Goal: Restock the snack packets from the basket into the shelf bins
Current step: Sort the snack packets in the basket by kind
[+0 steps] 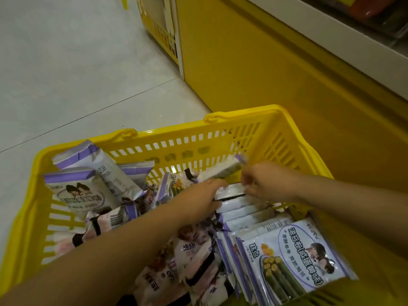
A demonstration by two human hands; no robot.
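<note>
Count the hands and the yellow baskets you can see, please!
Hands: 2 (left hand, right hand)
Yellow basket: 1
Total: 3

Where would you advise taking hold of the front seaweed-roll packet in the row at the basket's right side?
Probably pinch the front seaweed-roll packet by its far top edge, coming from above, thumb on the printed face. It leans back on the row of packets behind, so fingers can slip in there; its near end runs out of view.
</note>
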